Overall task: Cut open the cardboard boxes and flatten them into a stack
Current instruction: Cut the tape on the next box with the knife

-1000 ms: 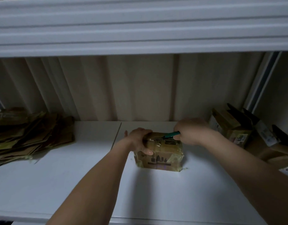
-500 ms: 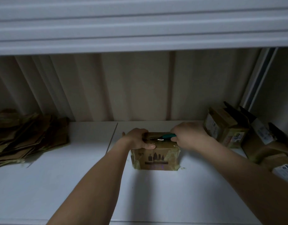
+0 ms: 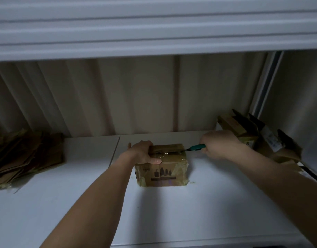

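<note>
A small taped cardboard box (image 3: 163, 174) stands on the white shelf (image 3: 207, 203), its front printed with dark bottle shapes. My left hand (image 3: 142, 153) grips its top left corner, thumb lying over the front edge. My right hand (image 3: 218, 144) holds a green-handled cutter (image 3: 196, 147) just off the box's top right edge, blade tip pointing at the box. A dark slit runs along the tape on the top face.
A stack of flattened cardboard (image 3: 25, 156) lies at the left of the shelf. Several unflattened boxes (image 3: 258, 138) are piled at the right against the wall. An upper shelf (image 3: 154, 29) hangs close overhead. A dark cable (image 3: 313, 176) runs off at the right edge.
My right hand has drawn the cutter rightward across the top of the box and off its right edge. My left hand has kept its grip on the left corner.
</note>
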